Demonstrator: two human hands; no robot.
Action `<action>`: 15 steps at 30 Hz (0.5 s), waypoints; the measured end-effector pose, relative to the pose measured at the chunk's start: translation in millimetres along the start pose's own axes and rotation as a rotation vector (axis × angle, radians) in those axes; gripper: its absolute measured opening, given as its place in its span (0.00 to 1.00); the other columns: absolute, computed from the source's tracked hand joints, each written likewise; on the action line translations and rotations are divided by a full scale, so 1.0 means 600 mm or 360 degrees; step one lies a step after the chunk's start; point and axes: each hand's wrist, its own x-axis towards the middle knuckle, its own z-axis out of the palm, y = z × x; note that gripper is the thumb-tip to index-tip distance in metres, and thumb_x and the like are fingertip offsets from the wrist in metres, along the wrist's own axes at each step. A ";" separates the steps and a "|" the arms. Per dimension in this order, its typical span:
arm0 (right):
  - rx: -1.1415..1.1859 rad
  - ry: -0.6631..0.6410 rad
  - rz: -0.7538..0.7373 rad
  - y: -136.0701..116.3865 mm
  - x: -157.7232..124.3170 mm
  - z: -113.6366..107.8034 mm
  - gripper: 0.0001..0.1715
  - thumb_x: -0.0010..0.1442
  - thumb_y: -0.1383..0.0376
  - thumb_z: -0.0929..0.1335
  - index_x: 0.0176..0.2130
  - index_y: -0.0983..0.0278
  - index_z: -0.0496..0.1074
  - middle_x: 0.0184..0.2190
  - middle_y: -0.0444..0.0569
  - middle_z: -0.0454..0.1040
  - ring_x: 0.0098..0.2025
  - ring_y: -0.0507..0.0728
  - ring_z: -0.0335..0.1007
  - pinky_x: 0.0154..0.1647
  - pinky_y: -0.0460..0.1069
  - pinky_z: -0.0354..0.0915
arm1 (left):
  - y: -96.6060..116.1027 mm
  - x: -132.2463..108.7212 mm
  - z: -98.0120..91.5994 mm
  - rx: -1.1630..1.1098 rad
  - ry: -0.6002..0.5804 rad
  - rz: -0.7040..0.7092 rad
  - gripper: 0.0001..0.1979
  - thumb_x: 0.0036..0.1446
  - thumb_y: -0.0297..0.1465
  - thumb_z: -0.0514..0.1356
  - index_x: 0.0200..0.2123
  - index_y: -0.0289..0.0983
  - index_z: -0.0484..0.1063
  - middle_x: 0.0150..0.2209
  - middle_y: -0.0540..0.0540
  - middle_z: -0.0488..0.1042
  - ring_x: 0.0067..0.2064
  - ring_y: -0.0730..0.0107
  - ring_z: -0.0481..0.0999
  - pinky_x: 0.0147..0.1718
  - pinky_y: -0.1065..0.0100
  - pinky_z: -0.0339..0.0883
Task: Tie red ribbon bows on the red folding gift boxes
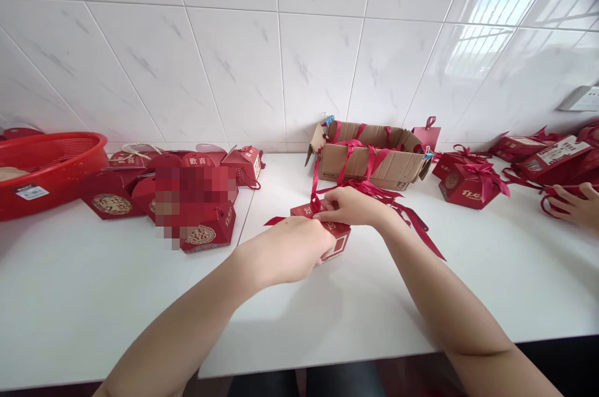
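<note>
Found at the middle of the white table: one red gift box, gold-marked, set on the tabletop beneath both hands and partly covered by them. Noted across its left near part: left hand, back upward, fingers curled inward, tips near the box's near side; could not tell the hold, the inner side being hidden. Noted over its far right part: right hand, thumb and fingertips brought nearly together just beside a red ribbon loop on the box top; could not tell a pinch from a light touch. Saw one ribbon end out to the left of the box.

Listed at far middle, near the tiled wall: one open cardboard carton, red ribbons over its rim, blue clip at the far left corner. Recorded at left: group of red boxes, partly pixelated; farther left, one red plastic basket. Recorded at right: one bow-topped red box; beyond, a pile of red packages. Entered at the right edge: another person's hand, fingers spread.
</note>
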 end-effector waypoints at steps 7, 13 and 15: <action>0.0020 0.0000 0.0028 -0.001 0.005 0.004 0.28 0.49 0.49 0.70 0.21 0.62 0.51 0.19 0.40 0.57 0.21 0.49 0.51 0.19 0.47 0.49 | 0.008 0.002 0.003 0.0068 -0.0136 -0.0086 0.12 0.44 0.16 0.52 0.20 0.37 0.53 0.20 0.51 0.60 0.18 0.74 0.54 0.19 0.68 0.44; -0.0047 -0.0036 -0.0025 0.024 -0.008 -0.030 0.28 0.48 0.44 0.69 0.23 0.62 0.57 0.21 0.42 0.62 0.23 0.50 0.54 0.21 0.47 0.49 | -0.006 -0.027 -0.038 -0.0307 -0.0310 -0.0027 0.02 0.50 0.28 0.59 0.30 0.40 0.70 0.26 0.51 0.71 0.25 0.71 0.66 0.25 0.70 0.55; -0.0050 -0.0003 0.0021 0.038 -0.020 -0.055 0.25 0.47 0.44 0.70 0.27 0.62 0.64 0.27 0.45 0.68 0.26 0.53 0.61 0.25 0.48 0.55 | -0.024 -0.072 -0.053 -0.0376 -0.0268 0.0004 0.10 0.51 0.36 0.61 0.38 0.44 0.74 0.28 0.51 0.73 0.30 0.68 0.70 0.29 0.70 0.58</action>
